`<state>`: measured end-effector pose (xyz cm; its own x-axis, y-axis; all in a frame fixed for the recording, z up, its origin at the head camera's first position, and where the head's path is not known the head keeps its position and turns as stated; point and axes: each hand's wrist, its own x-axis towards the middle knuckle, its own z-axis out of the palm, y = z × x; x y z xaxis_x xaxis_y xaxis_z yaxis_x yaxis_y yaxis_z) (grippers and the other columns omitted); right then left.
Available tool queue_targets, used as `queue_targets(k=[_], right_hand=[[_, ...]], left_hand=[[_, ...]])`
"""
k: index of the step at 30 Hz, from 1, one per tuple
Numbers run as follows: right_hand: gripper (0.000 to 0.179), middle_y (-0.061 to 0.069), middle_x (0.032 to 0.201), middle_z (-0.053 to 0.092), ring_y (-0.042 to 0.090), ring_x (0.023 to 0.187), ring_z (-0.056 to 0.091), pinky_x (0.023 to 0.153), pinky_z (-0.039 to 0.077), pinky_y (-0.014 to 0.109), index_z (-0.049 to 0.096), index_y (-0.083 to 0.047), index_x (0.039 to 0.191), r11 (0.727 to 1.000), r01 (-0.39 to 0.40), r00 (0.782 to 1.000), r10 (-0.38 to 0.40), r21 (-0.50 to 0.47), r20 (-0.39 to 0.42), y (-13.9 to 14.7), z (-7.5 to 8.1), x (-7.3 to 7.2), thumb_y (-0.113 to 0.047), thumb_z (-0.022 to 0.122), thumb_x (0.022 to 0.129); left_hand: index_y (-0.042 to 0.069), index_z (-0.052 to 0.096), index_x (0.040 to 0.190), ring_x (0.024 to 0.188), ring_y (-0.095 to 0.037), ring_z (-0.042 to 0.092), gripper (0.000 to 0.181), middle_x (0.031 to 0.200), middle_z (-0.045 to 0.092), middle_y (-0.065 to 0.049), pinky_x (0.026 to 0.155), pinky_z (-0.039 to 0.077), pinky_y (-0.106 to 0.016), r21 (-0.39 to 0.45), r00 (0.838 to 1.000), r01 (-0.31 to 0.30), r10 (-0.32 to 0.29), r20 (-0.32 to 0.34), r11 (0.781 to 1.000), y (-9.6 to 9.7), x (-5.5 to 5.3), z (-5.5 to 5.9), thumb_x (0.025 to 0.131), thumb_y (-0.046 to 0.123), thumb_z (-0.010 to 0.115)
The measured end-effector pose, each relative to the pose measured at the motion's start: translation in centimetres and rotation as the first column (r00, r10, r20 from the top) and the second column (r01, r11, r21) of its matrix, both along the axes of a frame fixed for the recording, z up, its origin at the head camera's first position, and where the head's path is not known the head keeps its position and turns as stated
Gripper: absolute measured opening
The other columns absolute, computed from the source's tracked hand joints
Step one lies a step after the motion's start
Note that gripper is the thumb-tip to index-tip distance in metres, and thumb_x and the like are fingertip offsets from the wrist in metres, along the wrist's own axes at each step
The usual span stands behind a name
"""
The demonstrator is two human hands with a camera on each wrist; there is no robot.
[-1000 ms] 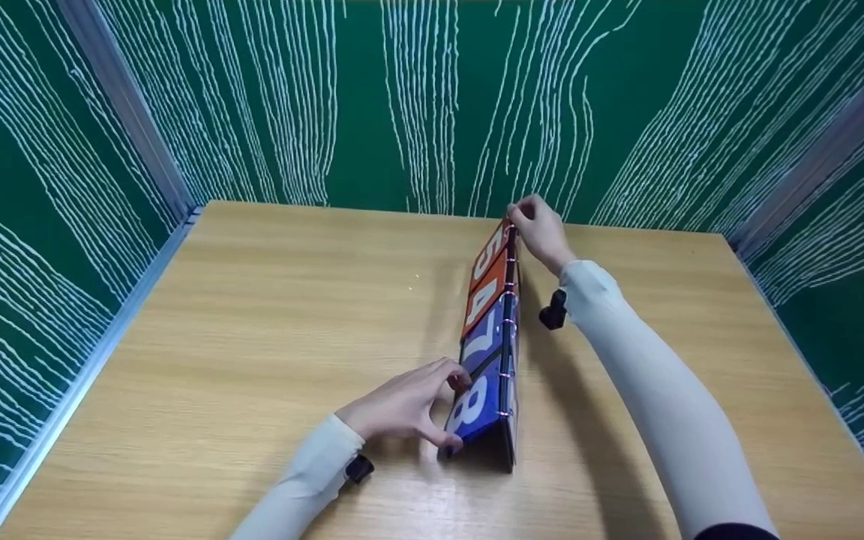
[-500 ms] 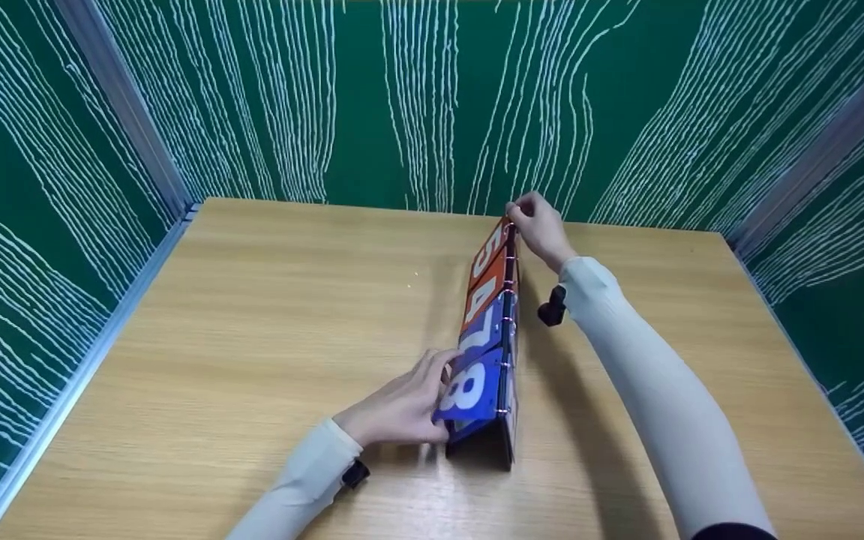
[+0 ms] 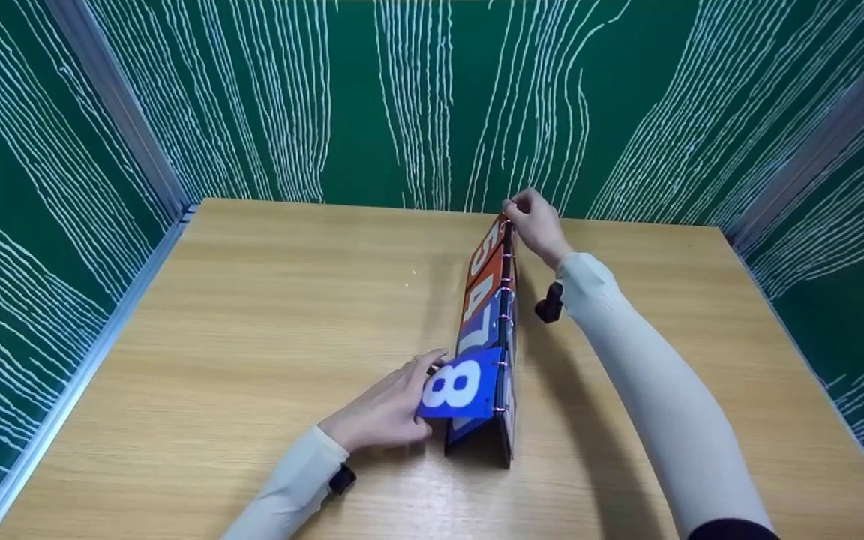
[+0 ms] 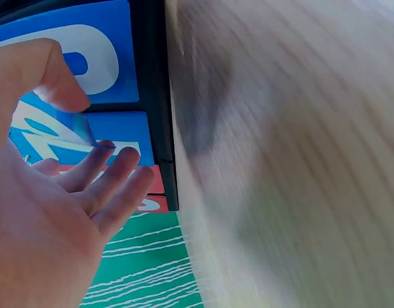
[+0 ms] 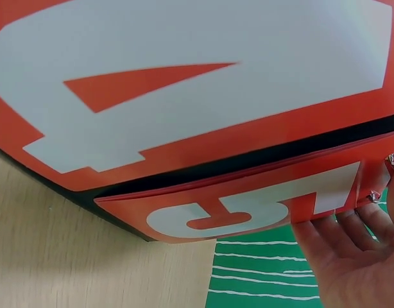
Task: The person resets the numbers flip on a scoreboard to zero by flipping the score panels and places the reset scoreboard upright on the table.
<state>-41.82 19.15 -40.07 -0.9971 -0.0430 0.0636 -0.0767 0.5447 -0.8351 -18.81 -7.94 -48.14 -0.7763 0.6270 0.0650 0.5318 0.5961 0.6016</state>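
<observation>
A tabletop flip scoreboard point(image 3: 481, 296) stands like a tent on the table, with ringed number cards along its top edge. Two red cards, 5 and 4, are at the far end; blue cards are nearer. My left hand point(image 3: 379, 409) holds the near blue number card point(image 3: 460, 385), marked 8, by its free edge, swung out from the board. Another blue card lies beneath it. At the far top corner, my right hand point(image 3: 538, 225) grips the scoreboard's end. In the right wrist view, its fingers point(image 5: 341, 237) are behind the red 5 card point(image 5: 248, 205).
The wooden table point(image 3: 289, 300) extends on both sides of the scoreboard. Green walls point(image 3: 364, 112) with white wavy lines enclose its back and sides. A metal-like rail point(image 3: 139, 277) runs along the left table edge.
My left hand has taken hold of the near blue card and drawn it left, lifting it away from the card underneath. The right hand has stayed at the far end.
</observation>
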Motion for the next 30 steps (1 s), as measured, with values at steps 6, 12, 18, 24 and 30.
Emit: queue_targets(k=[6,12,18,24,30], right_hand=[[0.033,0.009,0.122,0.056,0.02,0.108,0.053,0.09,0.045,0.031,0.051,-0.007,0.127,1.0,-0.016,1.0,0.016,-0.005,-0.007,0.0,0.0,0.0,-0.034,0.048,0.106],[0.031,0.008,0.12,0.056,0.02,0.108,0.055,0.09,0.046,0.032,0.051,-0.01,0.125,1.0,-0.01,1.0,0.01,0.009,-0.009,-0.1,0.3,-0.3,-0.035,0.049,0.106],[0.031,0.008,0.119,0.056,0.021,0.108,0.055,0.091,0.047,0.033,0.051,-0.009,0.124,1.0,-0.016,1.0,0.016,0.01,-0.009,-0.3,0.2,-0.3,-0.034,0.05,0.106],[0.03,0.009,0.118,0.056,0.02,0.107,0.055,0.09,0.047,0.032,0.051,-0.008,0.124,1.0,-0.021,1.0,0.021,0.005,-0.015,-0.3,0.0,-0.1,-0.032,0.05,0.106],[0.03,0.008,0.118,0.056,0.02,0.105,0.055,0.088,0.046,0.031,0.051,-0.008,0.124,1.0,-0.01,1.0,0.01,-0.007,-0.027,0.0,-0.2,0.0,-0.031,0.049,0.106]], left_hand=[[0.01,0.027,0.152,0.123,-0.028,0.055,0.101,0.143,0.034,-0.013,0.1,0.056,-0.038,0.078,1.0,-0.025,0.025,-0.008,0.997,-0.4,-0.3,-0.3,0.069,0.013,0.084],[0.009,0.034,0.145,0.124,-0.027,0.052,0.097,0.139,0.033,-0.01,0.107,0.051,-0.044,0.125,0.994,-0.056,0.043,0.105,0.991,-1.3,-0.5,0.0,0.066,0.015,0.089],[0.016,0.023,0.152,0.127,-0.027,0.052,0.102,0.145,0.042,-0.012,0.109,0.048,-0.048,0.234,0.981,-0.072,0.026,0.195,0.97,-2.8,-0.5,0.4,0.072,0.01,0.085],[0.03,0.017,0.159,0.131,-0.031,0.05,0.111,0.149,0.04,-0.013,0.108,0.048,-0.05,0.296,0.977,-0.107,0.045,0.209,0.949,-3.8,0.0,1.7,0.074,0.01,0.086],[0.035,0.022,0.158,0.134,-0.028,0.045,0.108,0.147,0.036,-0.005,0.11,0.046,-0.049,0.34,0.971,-0.115,0.034,0.236,0.933,-4.3,0.5,3.8,0.074,0.023,0.089]])
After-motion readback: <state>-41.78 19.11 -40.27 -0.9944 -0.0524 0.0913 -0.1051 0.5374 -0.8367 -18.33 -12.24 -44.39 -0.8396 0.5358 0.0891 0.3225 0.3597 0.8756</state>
